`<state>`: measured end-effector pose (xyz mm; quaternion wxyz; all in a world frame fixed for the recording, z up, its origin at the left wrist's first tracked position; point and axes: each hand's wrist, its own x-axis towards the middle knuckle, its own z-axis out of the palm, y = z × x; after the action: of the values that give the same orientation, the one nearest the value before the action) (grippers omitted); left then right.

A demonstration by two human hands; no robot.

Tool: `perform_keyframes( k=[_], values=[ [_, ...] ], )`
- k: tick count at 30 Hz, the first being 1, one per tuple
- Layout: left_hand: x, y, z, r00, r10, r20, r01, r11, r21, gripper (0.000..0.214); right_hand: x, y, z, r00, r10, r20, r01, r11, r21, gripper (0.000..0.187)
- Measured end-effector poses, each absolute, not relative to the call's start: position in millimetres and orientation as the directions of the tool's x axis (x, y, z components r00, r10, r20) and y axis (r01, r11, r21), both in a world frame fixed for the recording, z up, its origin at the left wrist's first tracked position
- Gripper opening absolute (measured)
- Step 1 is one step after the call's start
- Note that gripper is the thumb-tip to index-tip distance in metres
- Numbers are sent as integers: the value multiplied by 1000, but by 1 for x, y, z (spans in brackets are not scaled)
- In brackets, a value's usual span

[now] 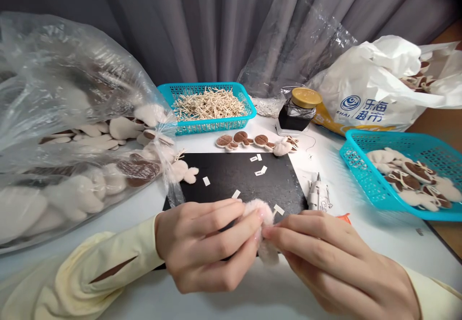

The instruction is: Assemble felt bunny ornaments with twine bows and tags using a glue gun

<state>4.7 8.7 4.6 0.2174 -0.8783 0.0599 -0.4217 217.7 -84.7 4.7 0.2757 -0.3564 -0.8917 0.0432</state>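
Both hands meet over the near edge of a black mat point(231, 175). My left hand point(205, 245) and my right hand point(332, 262) pinch a small fluffy cream plush piece point(260, 214) between their fingertips, fingers closed on it. Small white paper labels point(258, 172) lie scattered on the mat. Part of the plush piece is hidden by my fingers.
A clear plastic bag of cream plush pieces point(68, 166) fills the left. A teal basket of beige bows point(207, 106) stands behind, another teal basket of finished pieces point(407, 175) at right. A gold-lidded jar point(301, 110), a white shopping bag point(375, 94), a glue gun point(318, 195) and loose brown pieces point(249, 140) lie near.
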Motion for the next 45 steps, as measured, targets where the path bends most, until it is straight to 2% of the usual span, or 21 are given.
perform_keyframes(
  k=[3,8,14,19,23,29,35,38,42,45],
  values=[
    [4,10,1,640,-284,714,81,-899,-431,13,218,-81,9,-548,648,530,550,756,-355,29],
    [2,9,-1,635,-307,709,57,-897,-439,11,221,-75,7,-593,553,585,488,825,-284,30],
    [2,5,3,646,-255,719,89,-911,-403,9,223,-79,6,-574,615,541,551,779,-300,32],
    [5,4,2,636,-248,731,103,-911,-399,11,223,-79,10,-638,579,508,506,812,-290,30],
    [8,3,0,622,-197,758,127,-929,-346,12,220,-78,11,-625,612,485,528,788,-315,26],
    [8,5,0,634,-225,740,118,-918,-380,13,220,-77,7,-634,639,435,548,769,-330,20],
    [9,6,-1,632,-242,737,129,-904,-407,13,222,-76,7,-639,624,451,517,781,-349,19],
    [9,5,-1,615,-243,750,111,-915,-387,10,221,-75,13,-577,676,458,508,736,-447,22],
    [7,2,0,631,-240,738,77,-927,-368,7,220,-74,26,-534,779,329,450,591,-670,23],
    [7,0,0,648,-229,726,75,-930,-361,7,219,-73,29,-558,771,308,443,590,-675,23]
  ],
)
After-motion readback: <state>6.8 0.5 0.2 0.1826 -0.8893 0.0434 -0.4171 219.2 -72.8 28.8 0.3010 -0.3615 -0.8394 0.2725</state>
